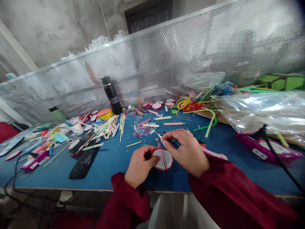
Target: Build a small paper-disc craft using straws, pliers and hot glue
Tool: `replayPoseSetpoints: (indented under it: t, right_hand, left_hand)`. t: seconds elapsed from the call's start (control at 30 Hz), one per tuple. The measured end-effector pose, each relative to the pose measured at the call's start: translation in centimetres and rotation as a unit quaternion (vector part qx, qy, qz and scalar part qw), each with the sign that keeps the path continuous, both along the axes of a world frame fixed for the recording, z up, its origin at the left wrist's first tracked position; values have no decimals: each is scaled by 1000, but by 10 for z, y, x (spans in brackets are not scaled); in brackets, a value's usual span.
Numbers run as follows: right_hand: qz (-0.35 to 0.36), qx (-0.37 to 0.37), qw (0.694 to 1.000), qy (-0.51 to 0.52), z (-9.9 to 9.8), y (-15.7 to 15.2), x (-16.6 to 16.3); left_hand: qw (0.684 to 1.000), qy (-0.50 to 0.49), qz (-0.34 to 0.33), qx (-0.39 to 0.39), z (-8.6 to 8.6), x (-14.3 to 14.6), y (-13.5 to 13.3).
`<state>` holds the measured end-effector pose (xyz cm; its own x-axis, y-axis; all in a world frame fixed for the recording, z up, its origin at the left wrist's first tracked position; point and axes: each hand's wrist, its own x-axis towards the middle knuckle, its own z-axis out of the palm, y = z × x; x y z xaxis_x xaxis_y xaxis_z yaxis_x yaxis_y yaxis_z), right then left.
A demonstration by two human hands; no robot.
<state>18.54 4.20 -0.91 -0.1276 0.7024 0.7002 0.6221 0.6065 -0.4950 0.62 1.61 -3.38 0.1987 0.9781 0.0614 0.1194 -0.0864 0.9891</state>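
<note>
Near the front of the blue table, my left hand [142,163] grips a round white disc with a red rim [166,163], its thumb pressed on the face. Red and yellowish strips run across that face. A short purplish piece [159,142] sticks up at the disc's far edge. Just above and to the right, my right hand [184,148] is closed in a pinch near that edge. Something thin and whitish shows at its fingertips, too small to name. Small colourful rubber bands [140,129] lie scattered beyond my hands.
A black bottle [113,98] stands against the perforated metal screen [152,73]. Bundled wooden sticks [108,127] and a black phone [83,163] lie to the left. At right are a purple power strip [267,149] with a black cable and clear plastic bags [259,111]. Capped pens [174,123] lie mid-table.
</note>
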Motion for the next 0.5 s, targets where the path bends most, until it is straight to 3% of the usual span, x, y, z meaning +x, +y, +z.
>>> replayPoseSetpoints:
  t: [0.5]
  right_hand:
    - [5, -22, 1000, -1, -1, 0, 1]
  left_hand:
    - [1000, 7, 2, 8, 1, 0, 0]
